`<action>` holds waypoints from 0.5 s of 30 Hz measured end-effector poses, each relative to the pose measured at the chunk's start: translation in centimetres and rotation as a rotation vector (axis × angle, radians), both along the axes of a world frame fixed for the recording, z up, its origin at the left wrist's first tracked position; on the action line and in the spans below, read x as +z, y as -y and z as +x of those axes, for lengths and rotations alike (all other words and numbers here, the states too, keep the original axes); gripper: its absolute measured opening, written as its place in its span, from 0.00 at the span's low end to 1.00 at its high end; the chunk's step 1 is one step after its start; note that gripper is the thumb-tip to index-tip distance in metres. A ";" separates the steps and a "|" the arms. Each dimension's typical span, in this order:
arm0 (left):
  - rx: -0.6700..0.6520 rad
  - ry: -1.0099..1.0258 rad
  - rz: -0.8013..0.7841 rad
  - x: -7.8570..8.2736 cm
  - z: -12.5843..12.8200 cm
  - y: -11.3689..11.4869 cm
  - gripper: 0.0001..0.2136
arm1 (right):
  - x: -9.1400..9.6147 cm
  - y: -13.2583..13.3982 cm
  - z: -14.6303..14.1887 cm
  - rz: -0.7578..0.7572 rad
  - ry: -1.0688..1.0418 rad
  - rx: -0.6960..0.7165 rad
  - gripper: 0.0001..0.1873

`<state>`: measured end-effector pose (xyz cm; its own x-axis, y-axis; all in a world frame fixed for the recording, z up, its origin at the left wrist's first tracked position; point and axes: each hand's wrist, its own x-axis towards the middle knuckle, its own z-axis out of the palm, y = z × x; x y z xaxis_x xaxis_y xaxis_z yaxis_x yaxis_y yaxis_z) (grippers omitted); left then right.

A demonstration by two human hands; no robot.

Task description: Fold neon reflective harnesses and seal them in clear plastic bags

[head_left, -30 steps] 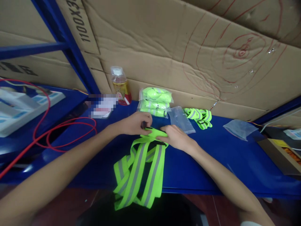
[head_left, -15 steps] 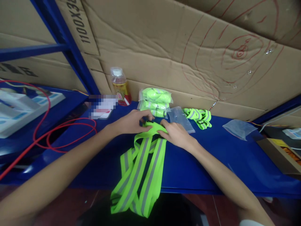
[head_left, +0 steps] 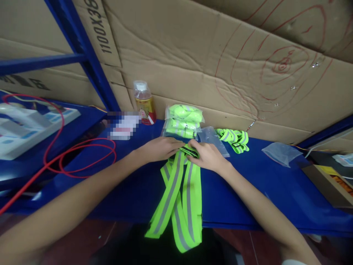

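A neon yellow-green reflective strap (head_left: 190, 198) with a grey stripe is bunched in folds at its top, between my two hands. My right hand (head_left: 208, 154) is closed on the folded bundle, thumb on the near side and fingers over the top. From the left, my left hand (head_left: 162, 149) meets the same folds, its fingers close together at their edge; its thumb is hidden. Long loops of strap hang down over the table's front edge. Just behind my hands stand stacked clear bags of packed straps (head_left: 184, 121), and an empty-looking clear bag (head_left: 212, 140) lies beside them.
Another loose strap (head_left: 234, 138) lies at the back right, with a clear bag (head_left: 281, 154) further right. A bottle (head_left: 145, 105) stands against the cardboard wall (head_left: 176, 66). Red cable (head_left: 82, 145) coils at left near a power strip (head_left: 41, 129). An open box (head_left: 328, 186) sits far right.
More strap has been gathered into the folds between my hands, and the hanging loops are fewer and have shifted right. My left hand's fingers have straightened from a curled pinch.
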<state>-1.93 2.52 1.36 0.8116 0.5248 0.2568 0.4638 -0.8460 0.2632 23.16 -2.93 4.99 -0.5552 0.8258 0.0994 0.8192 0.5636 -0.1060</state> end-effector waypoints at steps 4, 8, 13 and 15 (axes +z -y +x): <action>0.006 0.040 -0.048 0.6 -0.2 -0.1 0.18 | -0.5 -0.2 -0.4 0.007 0.047 -0.044 0.21; 0.133 0.144 -0.014 3.4 -1.6 1.1 0.15 | -0.9 -0.8 -0.4 -0.018 -0.031 -0.050 0.17; 0.016 0.015 -0.235 4.7 -3.5 4.4 0.11 | 0.1 -1.4 0.6 -0.031 -0.203 -0.065 0.17; 0.004 -0.021 -0.337 3.7 -3.6 5.7 0.24 | 0.8 -1.6 1.1 -0.023 -0.261 -0.077 0.15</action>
